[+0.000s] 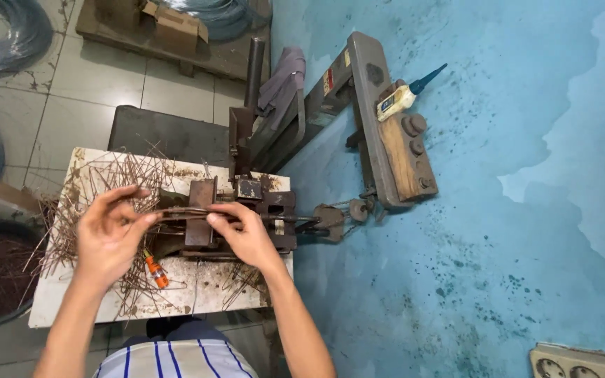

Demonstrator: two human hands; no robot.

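Blue-painted wall [512,140] backs a grimy white worktable [50,308] strewn with rusty wire pieces [99,178]. From the head view, the left hand [110,238] pinches one end of a thin metal rod [176,213] — its long axis running left to right into the rusty bending jig [260,210]. The right hand [246,234], nearer the jig, has its fingers closed over the rod there.

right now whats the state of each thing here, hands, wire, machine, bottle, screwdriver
left hand: pinching one end of a thin wire, above the loose pile
right hand: fingers pressing the wire at the machine
wire: held roughly level between both hands
bending machine: rusty, sitting on the white table
loose wires: scattered in a heap
glue bottle: lying on the machine's arm, blue tip on
screwdriver: lying flat, untouched
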